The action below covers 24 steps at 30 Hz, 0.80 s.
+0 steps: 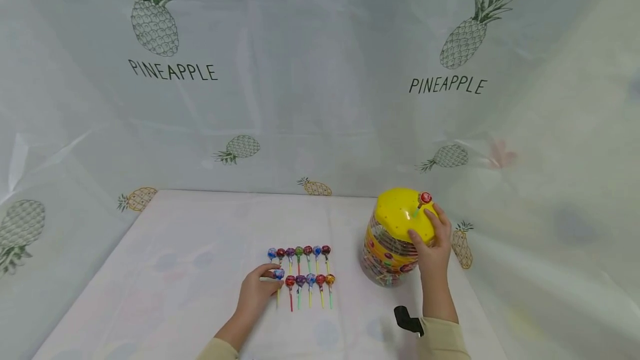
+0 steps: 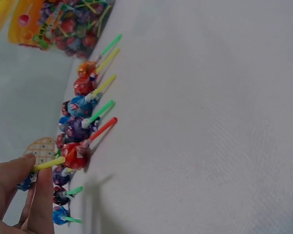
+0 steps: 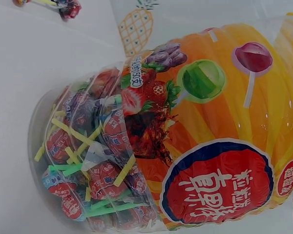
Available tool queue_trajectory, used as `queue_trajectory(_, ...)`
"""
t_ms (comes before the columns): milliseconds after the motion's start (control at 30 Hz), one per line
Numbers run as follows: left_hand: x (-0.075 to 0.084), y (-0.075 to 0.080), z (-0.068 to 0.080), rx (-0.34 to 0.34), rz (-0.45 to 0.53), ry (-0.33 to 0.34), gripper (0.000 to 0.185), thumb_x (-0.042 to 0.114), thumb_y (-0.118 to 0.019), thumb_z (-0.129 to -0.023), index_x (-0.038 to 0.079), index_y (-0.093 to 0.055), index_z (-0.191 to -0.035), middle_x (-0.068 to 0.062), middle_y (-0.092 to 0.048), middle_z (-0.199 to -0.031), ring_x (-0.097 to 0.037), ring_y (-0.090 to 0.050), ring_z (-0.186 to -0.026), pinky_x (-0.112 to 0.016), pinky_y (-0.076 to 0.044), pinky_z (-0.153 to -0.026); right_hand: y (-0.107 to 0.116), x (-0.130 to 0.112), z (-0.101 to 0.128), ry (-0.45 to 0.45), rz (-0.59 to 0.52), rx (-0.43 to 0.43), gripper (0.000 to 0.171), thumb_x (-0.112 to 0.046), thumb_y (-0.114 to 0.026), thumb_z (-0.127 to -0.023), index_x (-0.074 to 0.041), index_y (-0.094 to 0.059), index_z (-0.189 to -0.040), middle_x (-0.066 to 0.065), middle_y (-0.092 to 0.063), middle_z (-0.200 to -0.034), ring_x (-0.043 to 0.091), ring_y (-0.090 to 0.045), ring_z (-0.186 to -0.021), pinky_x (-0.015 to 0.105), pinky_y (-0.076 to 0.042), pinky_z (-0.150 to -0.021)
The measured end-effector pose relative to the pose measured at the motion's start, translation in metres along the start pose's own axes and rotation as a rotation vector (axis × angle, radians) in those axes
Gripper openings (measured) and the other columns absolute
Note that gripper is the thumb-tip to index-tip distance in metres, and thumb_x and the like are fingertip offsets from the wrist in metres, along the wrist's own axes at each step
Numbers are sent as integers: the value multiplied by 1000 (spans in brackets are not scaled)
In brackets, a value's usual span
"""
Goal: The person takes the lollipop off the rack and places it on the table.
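My left hand [image 1: 256,292] is at the left end of the near row of lollipops [image 1: 310,280]. Between its thumb and fingers it pinches a blue-wrapped lollipop [image 1: 278,274] with a yellow stick [image 2: 50,164]. On the right, my right hand [image 1: 434,232] grips the yellow lid [image 1: 400,210] of a big clear jar [image 1: 385,257], thumb and fingers spread over the rim. A red-topped lollipop [image 1: 425,198] with a green stick shows at the lid, beside the fingertips. Through the clear wall of the jar, many wrapped lollipops [image 3: 105,178] are visible below its orange label [image 3: 205,122].
Behind the near row lies a second row of lollipops [image 1: 299,251], sticks toward me. A pale cloth covers the table [image 1: 200,226], and a pineapple-printed curtain [image 1: 310,99] hangs behind it. A black strap-like piece [image 1: 408,321] juts out by the right sleeve.
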State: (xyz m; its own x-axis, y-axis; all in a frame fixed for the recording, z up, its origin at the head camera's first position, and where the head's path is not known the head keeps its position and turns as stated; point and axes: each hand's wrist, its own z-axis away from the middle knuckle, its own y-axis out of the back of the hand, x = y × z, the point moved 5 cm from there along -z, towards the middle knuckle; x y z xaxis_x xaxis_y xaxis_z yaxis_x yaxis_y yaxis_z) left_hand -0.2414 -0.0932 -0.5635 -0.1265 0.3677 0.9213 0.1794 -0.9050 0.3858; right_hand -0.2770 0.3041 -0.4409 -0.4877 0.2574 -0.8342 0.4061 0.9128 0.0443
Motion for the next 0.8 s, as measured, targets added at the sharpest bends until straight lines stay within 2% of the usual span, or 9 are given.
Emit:
queue_trajectory(267,-16,0,-2,-21,-61,-55,35,1,-81,-73,0,-71,-106,1,-60,-66,-12,-55,-55,-25,-47,-51,-1,4,-1,-14,2,11,46,1,-70,-87,-4,-58,-131,-2,-31,-152,19,-30,-136,13,-36,-100)
queue_trajectory(433,-21,-1,-2,-41,-98,-62,34,1,-81,-73,-1,-71,-105,1,-60,-62,-13,-56,-49,-28,-47,-49,-1,7,-1,29,-26,-3,46,6,-69,-86,-1,-57,-130,2,-30,-152,20,-30,-136,14,-36,-100)
queue_trajectory(567,-23,-3,-3,-63,-133,-44,36,1,-82,-72,-2,-70,-106,2,-60,-60,-13,-57,-48,-30,-47,-51,0,5,0,17,2,-2,46,4,-69,-86,-3,-57,-131,-1,-30,-152,18,-30,-136,14,-36,-100)
queue_trajectory(800,-24,-7,-6,-65,-190,-11,39,2,-83,-72,-1,-70,-108,2,-59,-57,-12,-56,-47,-28,-44,-51,-2,-6,1,-7,-25,-9,46,8,-68,-86,5,-54,-130,11,-27,-153,20,-29,-136,14,-36,-100)
